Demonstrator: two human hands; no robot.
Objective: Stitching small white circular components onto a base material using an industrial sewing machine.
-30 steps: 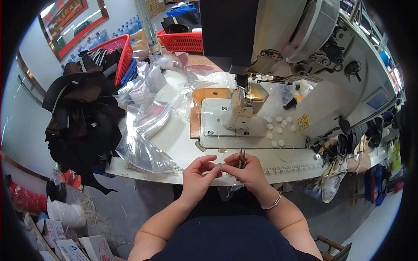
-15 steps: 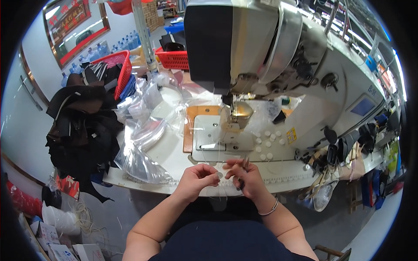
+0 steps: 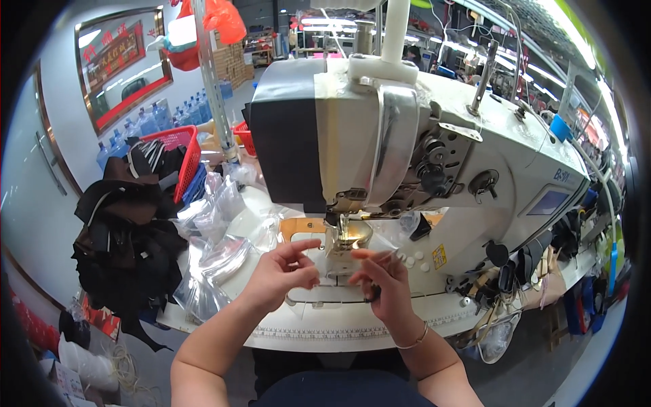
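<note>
A large white industrial sewing machine (image 3: 407, 136) fills the middle of the view, its lit needle area (image 3: 342, 234) just above my hands. My left hand (image 3: 285, 271) is raised left of the needle, index finger stretched toward it and the other fingers curled; anything pinched there is too thin to make out. My right hand (image 3: 380, 281), with a thin bracelet on the wrist, is right of the needle and closed on a small dark tool (image 3: 371, 295). Both hands hover over the machine bed (image 3: 319, 298).
The white table (image 3: 325, 332) has a ruler strip along its near edge. Clear plastic bags (image 3: 217, 258) lie on its left side. A pile of black garments (image 3: 129, 244) and a red basket (image 3: 180, 146) stand further left. Dark parts hang at the right end (image 3: 515, 271).
My head has leaned in, so the machine looks much larger. Both hands rose from the table's near edge up to the needle area. The tool stays in my right hand.
</note>
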